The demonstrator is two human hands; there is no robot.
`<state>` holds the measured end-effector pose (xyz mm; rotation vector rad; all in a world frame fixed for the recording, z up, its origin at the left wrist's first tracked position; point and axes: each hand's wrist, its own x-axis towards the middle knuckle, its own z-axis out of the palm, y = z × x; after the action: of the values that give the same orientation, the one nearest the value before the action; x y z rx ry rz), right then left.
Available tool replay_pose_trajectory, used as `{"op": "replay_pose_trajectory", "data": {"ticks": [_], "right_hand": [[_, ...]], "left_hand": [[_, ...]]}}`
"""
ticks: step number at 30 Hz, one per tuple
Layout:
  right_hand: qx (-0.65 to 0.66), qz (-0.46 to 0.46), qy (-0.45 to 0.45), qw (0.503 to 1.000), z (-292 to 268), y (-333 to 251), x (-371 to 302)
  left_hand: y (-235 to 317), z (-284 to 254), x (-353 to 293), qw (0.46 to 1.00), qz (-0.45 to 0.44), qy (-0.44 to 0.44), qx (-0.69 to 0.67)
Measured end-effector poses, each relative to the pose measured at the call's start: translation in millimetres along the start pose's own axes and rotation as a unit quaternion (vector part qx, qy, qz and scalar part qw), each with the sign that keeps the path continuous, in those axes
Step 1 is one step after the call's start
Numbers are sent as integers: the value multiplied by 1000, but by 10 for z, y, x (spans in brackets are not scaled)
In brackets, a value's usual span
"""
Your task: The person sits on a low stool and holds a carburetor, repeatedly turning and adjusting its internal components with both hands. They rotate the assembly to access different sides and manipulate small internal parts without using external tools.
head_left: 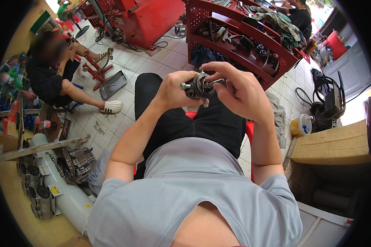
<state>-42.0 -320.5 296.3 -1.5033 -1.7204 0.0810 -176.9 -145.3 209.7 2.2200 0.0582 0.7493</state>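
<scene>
Above my lap, my left hand (173, 89) is closed round a dark round metal part with bolts (200, 85). Shiny bolt ends stick out of it at the top, left and bottom. Its exact kind is unclear. My right hand (244, 95) reaches over from the right, its index fingertip at the top bolt and its thumb close to a short metal rod on the near right side. The fingers of that hand are curled about the part. Parts of the left fingers are hidden behind it.
Ahead stands a red tool cart (235, 35) loaded with tools and rags. At the left a seated person (49, 76) is beside a grey metal tray (113, 85). A white bucket (301, 124) and a black cable coil (323, 92) lie right. Behind-left is a white cylinder (66, 193).
</scene>
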Motion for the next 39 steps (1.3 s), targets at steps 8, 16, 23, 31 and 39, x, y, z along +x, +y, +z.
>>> {"op": "replay_pose_trajectory", "data": {"ticks": [8,16,23,31,39], "right_hand": [[-26,22,25,999,-3,-33,7],[14,3,-15,1000,-13,3,-2],[-53,40,-40,997,-54,4,-11],[-18,6,46,999,46,9,25],[-69,34,-24,997,-7,23,3]], "left_hand": [[4,1,7,1000,10,11,-26],[5,4,13,999,46,11,26],[-17,52,1,997,61,14,40],[-10,11,11,999,42,0,20],[-58,29,8,999,30,13,4]]}}
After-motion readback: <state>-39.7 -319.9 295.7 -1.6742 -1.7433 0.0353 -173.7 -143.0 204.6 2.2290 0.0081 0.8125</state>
